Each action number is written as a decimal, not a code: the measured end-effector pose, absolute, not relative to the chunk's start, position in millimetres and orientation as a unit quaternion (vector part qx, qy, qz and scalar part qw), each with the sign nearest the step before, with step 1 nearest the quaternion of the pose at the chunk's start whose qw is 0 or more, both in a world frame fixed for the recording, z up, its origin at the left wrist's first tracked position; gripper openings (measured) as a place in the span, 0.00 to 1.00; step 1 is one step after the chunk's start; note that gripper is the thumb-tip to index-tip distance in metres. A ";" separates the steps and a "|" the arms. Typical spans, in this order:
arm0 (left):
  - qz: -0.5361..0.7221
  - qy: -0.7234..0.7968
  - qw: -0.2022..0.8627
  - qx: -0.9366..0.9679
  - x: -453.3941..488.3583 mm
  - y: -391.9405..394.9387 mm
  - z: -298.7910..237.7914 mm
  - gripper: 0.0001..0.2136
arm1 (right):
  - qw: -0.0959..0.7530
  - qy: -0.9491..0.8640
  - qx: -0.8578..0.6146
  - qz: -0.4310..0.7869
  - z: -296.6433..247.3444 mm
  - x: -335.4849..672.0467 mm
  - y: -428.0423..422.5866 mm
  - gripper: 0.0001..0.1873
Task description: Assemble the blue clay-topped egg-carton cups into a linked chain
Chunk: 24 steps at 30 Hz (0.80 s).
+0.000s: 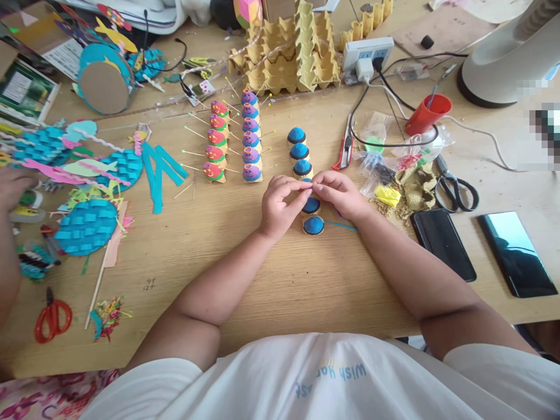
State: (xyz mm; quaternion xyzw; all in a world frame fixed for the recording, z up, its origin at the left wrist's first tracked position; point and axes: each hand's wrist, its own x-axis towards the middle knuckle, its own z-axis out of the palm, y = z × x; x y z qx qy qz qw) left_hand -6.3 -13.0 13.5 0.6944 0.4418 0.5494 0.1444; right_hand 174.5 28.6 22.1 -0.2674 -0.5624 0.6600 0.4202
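My left hand [282, 204] and my right hand [341, 192] meet over a row of blue domes on egg-carton cups. The fingertips of both are pinched together on a small purple piece [311, 186], mostly hidden by the fingers. Below the fingers, the nearest blue dome [314, 225] has a dark band around its base. Another blue dome [297, 135] tops the far end of the row. A thin blue strip [341, 225] lies beside my right wrist. To the left stand a row of purple domes [251, 140] and a row of red spotted domes [216, 137], with pin-like sticks poking out.
At right are a red utility knife [345, 146], bagged clay [387, 196], black scissors [457, 189], a red cup [427, 114] and two phone-like slabs. Egg cartons [289, 52] and a power strip [367, 49] sit behind. Woven blue discs [85, 227], red-handled scissors [53, 318] and another person's hand [13, 186] are left.
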 end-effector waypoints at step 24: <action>0.548 0.451 0.139 0.690 -6.4 -13.8 13.8 0.05 | 0.431 -0.574 -0.272 0.641 25.2 174.9 29.0 0.21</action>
